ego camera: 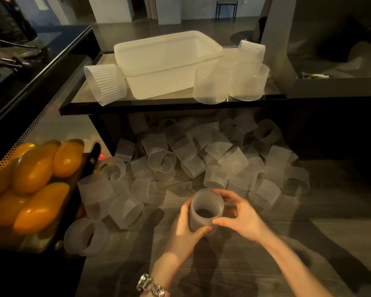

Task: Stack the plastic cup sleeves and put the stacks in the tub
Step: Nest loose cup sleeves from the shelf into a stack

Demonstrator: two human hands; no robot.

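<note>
A frosted ribbed cup sleeve stack [206, 205] stands upright over the wooden floor, held between both hands. My left hand [185, 230] curls round its left and lower side. My right hand [240, 213] pinches its right side with thumb and fingers. A heap of several loose sleeves [201, 155] lies on the floor beyond my hands. The translucent white tub [167, 63] sits on a dark raised shelf [169, 105] further back and looks empty. Sleeve stacks stand on the shelf to its right [210, 85] [248, 81] and one leans at its left [105, 83].
A perforated metal basket [51, 116] with orange fruit [34, 168] stands at the left, with loose sleeves against it. A dark counter with tools runs along the far left. A grey box wall [334, 88] borders the shelf on the right. Bare wooden floor lies near me.
</note>
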